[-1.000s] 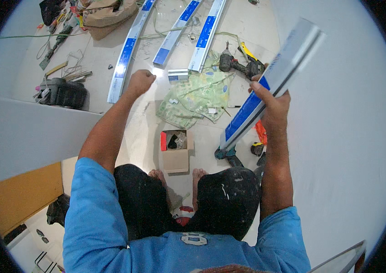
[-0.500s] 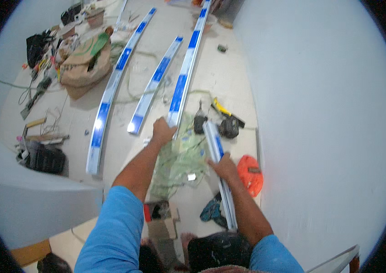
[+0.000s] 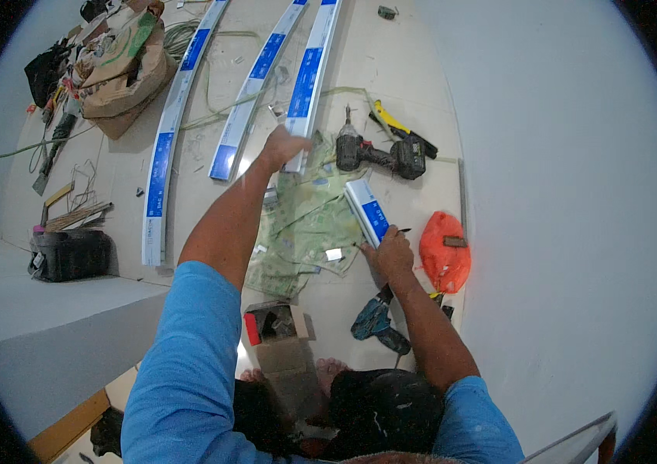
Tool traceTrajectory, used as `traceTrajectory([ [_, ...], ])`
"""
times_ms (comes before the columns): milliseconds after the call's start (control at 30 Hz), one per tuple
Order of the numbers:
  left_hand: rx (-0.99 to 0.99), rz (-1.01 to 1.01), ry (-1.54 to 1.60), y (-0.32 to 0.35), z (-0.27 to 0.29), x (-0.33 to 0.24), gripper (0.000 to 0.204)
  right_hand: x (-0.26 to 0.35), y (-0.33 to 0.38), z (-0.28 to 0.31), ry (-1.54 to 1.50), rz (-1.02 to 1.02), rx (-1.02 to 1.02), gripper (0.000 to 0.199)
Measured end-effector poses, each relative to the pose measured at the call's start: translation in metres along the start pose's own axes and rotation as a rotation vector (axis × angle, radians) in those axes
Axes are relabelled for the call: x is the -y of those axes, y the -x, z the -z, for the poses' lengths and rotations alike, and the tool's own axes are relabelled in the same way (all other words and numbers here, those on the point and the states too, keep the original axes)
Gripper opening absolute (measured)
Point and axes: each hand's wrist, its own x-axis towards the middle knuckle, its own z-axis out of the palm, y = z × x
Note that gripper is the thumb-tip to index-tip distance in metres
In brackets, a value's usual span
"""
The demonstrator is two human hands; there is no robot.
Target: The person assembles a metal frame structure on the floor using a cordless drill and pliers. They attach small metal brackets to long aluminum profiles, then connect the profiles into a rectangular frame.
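My left hand (image 3: pixel 285 148) is closed over the near end of a long white-and-blue film-covered profile strip (image 3: pixel 309 85). My right hand (image 3: pixel 392 257) grips a short profile piece (image 3: pixel 367 210) with the same film; the part under the hand is hidden. A thin dark tip pokes out by the right fingers, its kind unclear. Between the hands lies a crumpled green plastic sheet (image 3: pixel 301 232). Beyond the right hand rests a black cordless drill (image 3: pixel 379 155), and a blue drill (image 3: pixel 375 319) lies beside the right forearm.
Two more long strips (image 3: pixel 161 170) (image 3: pixel 255 97) lie to the left. A yellow-and-black hand tool (image 3: pixel 402 127) and orange bag (image 3: pixel 444 251) lie near the right wall. An opened cardboard box (image 3: pixel 274 321) sits by my feet. A black case (image 3: pixel 73 255) and brown sack (image 3: pixel 127 89) are left.
The view has tilted down and nearer. The short piece's long near part, visible along my right forearm before, is out of sight now. The blue drill shows more fully. Both hands keep their grip.
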Motion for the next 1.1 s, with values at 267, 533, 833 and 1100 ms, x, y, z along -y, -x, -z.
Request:
traceTrajectory([
  [267,-0.236,-0.116,-0.166,0.019,0.015,-0.036,0.063,-0.001,-0.009,-0.006,-0.080,0.048,-0.038,0.075],
  [533,-0.110,0.052,-0.084,0.000,0.039,-0.033,0.077,-0.001,-0.002,0.016,-0.113,0.018,0.119,0.074],
  [833,-0.008,0.045,0.034,0.012,0.043,-0.048,0.078,-0.023,0.025,0.077,-0.513,0.136,0.379,0.080],
  [1100,0.055,0.206,0.264,0.031,0.030,-0.031,0.083,-0.038,0.042,0.077,-0.739,0.065,0.510,0.070],
])
